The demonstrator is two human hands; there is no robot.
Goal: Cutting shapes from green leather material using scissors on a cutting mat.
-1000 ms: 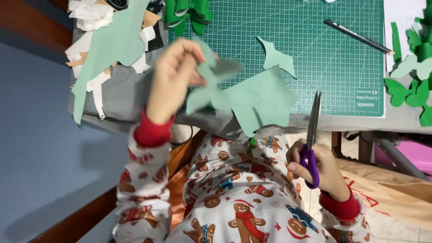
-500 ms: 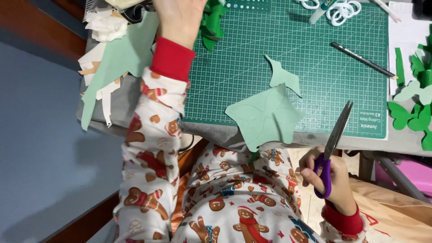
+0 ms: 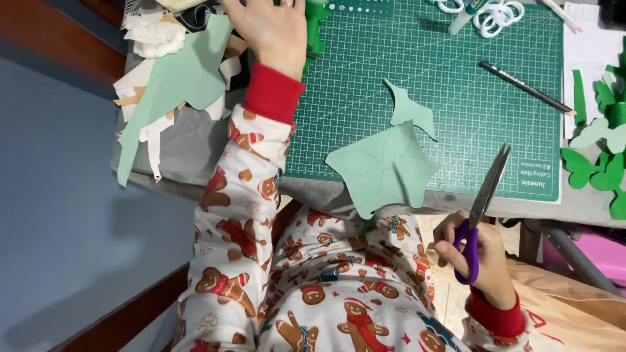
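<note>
Scissors (image 3: 481,207) with purple handles sit nearest, in the right hand (image 3: 475,255), whose fingers are closed through the loops; the blades are shut and point up toward the desk (image 3: 195,153) edge. Just beyond the blade tips a large pale green paper cutout (image 3: 381,168) lies half on the green cutting mat (image 3: 424,85) and half over the desk edge, with a smaller pale green cutout (image 3: 409,109) touching its upper side. A black pencil (image 3: 527,87) lies further right on the mat. Dark green paper shapes (image 3: 596,171) and a light one crowd the right edge of the desk. On the left, a long pale green scrap (image 3: 171,91) rests on a heap of white and tan offcuts (image 3: 153,39). Farthest away, the left hand (image 3: 268,27) reaches to the top of the mat, palm down with fingers spread; its fingertips are cut off by the frame, so whether its grip holds anything cannot be told. White scissor handles (image 3: 497,14) lie at the far edge.
</note>
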